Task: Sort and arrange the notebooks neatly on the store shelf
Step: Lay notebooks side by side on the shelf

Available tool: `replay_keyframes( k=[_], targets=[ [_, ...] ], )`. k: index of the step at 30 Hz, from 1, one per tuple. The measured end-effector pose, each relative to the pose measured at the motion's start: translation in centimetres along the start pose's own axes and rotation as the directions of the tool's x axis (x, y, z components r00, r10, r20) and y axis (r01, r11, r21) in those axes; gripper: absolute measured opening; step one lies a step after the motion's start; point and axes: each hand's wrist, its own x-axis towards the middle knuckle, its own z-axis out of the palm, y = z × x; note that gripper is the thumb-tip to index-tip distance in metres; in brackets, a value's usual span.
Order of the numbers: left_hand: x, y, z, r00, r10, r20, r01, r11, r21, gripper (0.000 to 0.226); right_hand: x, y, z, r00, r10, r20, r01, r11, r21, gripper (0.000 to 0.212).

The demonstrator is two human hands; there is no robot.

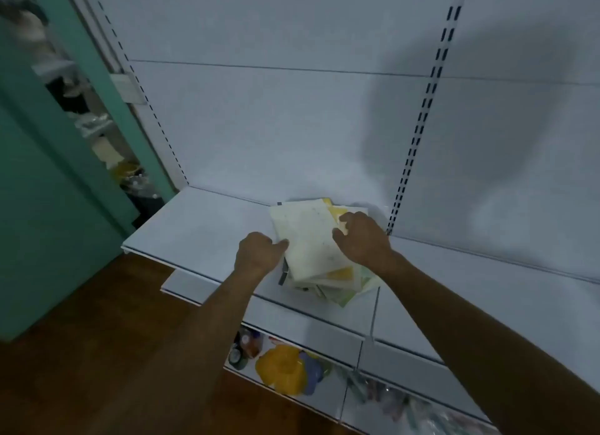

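Shelf (201, 226), white metal, held one untidy stack (319, 256) of notebooks, set near the back panel (259, 126) just left of the slotted upright (418, 132). Top notebook (308, 236) was cream with faint specks; yellow and pale green covers fanned out beneath it toward the front edge. A dark spine or label showed at the stack's left side, its printing too blurred to read. No writing could be made out anywhere.

Left hand (258, 251) lay at the stack's left edge, fingers curled, thumb against the top notebook's edge; whether it truly gripped could not be told. Right hand (362, 239) rested on the stack's right side, fingers bent down over the covers, seemingly pinching the top edge.

Lower shelf (324, 402) carried a yellow toy (282, 368) beside a blue piece (311, 371), small jars (242, 347) to their left, and clear packets (389, 399) to the right, contents unclear.

Green wall (48, 207) stood at left, with a cluttered rack (97, 132) glimpsed behind it. Wooden floor (97, 353) lay below. A large shadow (470, 110) fell across the back panel at right.
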Motion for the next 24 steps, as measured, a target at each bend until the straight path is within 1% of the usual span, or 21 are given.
replay_keyframes(
  k=[1,3,4,6,7,10,13,16,19,21,24],
  targets=[
    [0.0,0.2,-0.1,1.0,0.014,-0.016,-0.014,1.0,-0.013,0.047,0.3,-0.2,0.2,1.0,0.015,0.004,-0.015,1.0,-0.015,0.05],
    [0.7,0.1,0.0,1.0,-0.021,-0.011,0.021,1.0,-0.011,0.048,1.0,-0.7,0.8,0.998,0.052,0.021,-0.05,0.998,-0.047,0.052],
    [0.9,0.0,0.1,1.0,-0.028,0.011,0.028,1.0,-0.011,0.046,1.1,-1.1,1.1,0.995,0.079,0.056,-0.075,0.995,-0.069,0.052],
    [1.4,0.2,0.0,0.999,-0.042,0.012,0.042,0.999,0.003,0.036,1.5,-1.5,1.8,0.988,0.125,0.09,-0.114,0.987,-0.116,0.05],
    [1.6,0.3,0.0,0.999,-0.037,0.008,0.037,0.999,0.006,0.034,1.7,-1.6,2.1,0.985,0.146,0.088,-0.134,0.982,-0.13,0.048],
    [2.1,0.2,0.0,0.999,-0.041,0.018,0.041,0.999,0.002,0.042,1.8,-1.9,2.8,0.977,0.208,0.047,-0.2,0.971,-0.13,0.048],
    [2.3,-0.2,0.2,0.997,-0.052,0.055,0.052,0.999,-0.003,0.046,2.0,-1.9,3.3,0.96,0.279,0.025,-0.274,0.954,-0.124,0.055],
    [2.6,-0.5,0.6,0.997,-0.023,0.078,0.022,1.0,0.012,0.039,2.0,-1.7,3.9,0.953,0.304,-0.002,-0.304,0.951,-0.051,0.062],
    [2.7,-0.1,0.4,0.999,0.022,0.028,-0.023,0.999,0.033,0.033,2.0,-1.6,3.9,0.937,0.348,-0.026,-0.346,0.936,0.062,0.063],
    [2.7,0.4,0.1,0.999,0.049,0.018,-0.049,0.999,0.017,0.027,2.2,-1.6,3.7,0.937,0.344,-0.061,-0.335,0.935,0.118,0.052],
    [3.0,1.1,-0.6,0.996,0.083,0.033,-0.081,0.994,-0.074,0.013,1.8,-1.8,2.8,0.941,0.324,-0.092,-0.289,0.917,0.274,0.026]
  ],
)
